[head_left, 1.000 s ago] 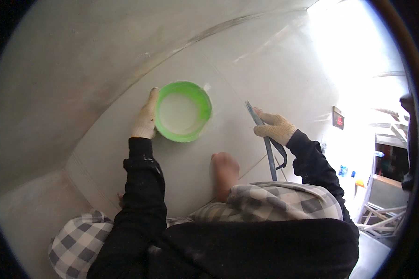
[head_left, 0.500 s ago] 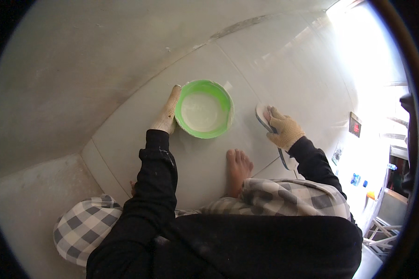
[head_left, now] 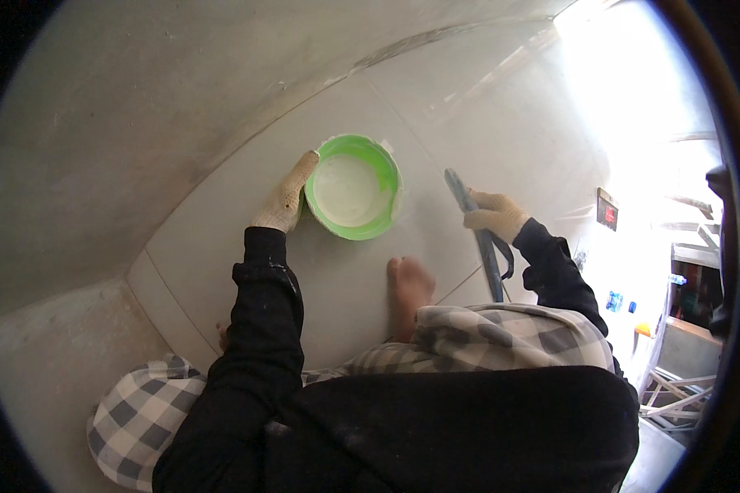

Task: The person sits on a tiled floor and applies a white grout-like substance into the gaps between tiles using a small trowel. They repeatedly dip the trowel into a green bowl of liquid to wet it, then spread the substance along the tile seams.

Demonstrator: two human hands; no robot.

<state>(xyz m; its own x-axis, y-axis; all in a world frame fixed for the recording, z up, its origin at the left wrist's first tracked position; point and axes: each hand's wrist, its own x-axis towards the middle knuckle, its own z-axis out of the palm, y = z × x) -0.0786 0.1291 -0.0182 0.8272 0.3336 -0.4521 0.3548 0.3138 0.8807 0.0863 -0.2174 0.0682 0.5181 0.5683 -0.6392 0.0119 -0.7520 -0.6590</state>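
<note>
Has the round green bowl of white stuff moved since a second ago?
Yes: the round green bowl has shifted slightly right, nearer the thin floor seam.

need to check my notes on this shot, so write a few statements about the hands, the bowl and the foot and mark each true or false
1. The left hand touches the left side of the bowl. True.
2. The bowl is red. False: it is green.
3. There is whitish stuff inside the bowl. True.
4. The right hand is empty. False: it holds a long blue-grey tool.
5. Both hands are gloved. True.
6. The foot in front of the person has a boot on. False: it is bare.
</note>
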